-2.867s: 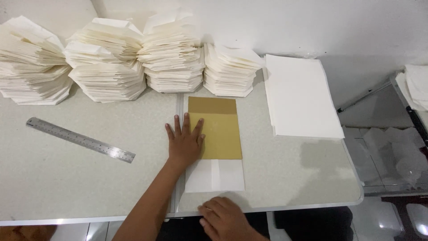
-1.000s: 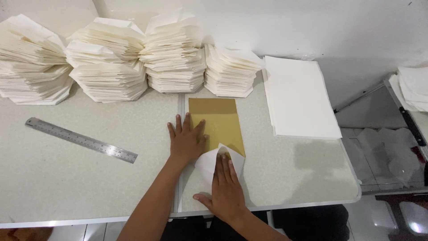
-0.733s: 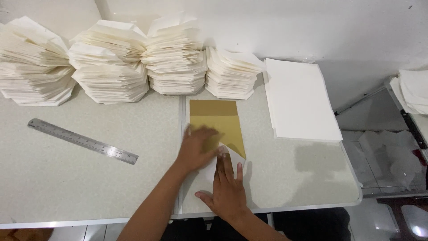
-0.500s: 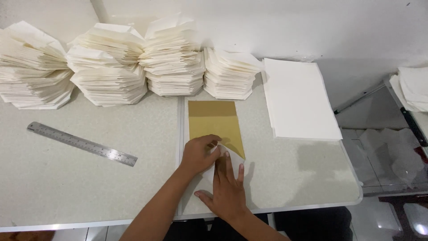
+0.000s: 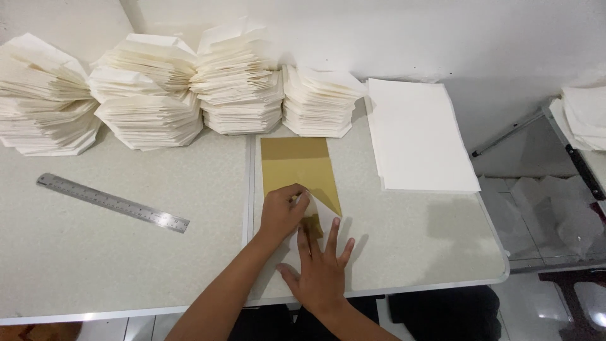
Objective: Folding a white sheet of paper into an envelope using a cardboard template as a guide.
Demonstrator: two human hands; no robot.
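A gold sheet of paper with a white back (image 5: 297, 167) lies on the speckled table (image 5: 113, 252), near its front edge. Its near end is folded up, so white corners overlap the gold. My left hand (image 5: 282, 210) pinches a folded white corner at the sheet's lower left. My right hand (image 5: 320, 265) lies flat, fingers spread, pressing the folded near end down against the table.
Several tall stacks of folded white paper (image 5: 233, 82) line the back of the table by the wall. A pile of flat white sheets (image 5: 420, 136) lies at the right. A steel ruler (image 5: 112, 203) lies at the left. Beyond the right edge stands a lower glass shelf (image 5: 549, 183).
My right hand came up from the table edge onto the sheet. The white near end has been folded over the gold, and my left hand went from lying flat to pinching a corner.
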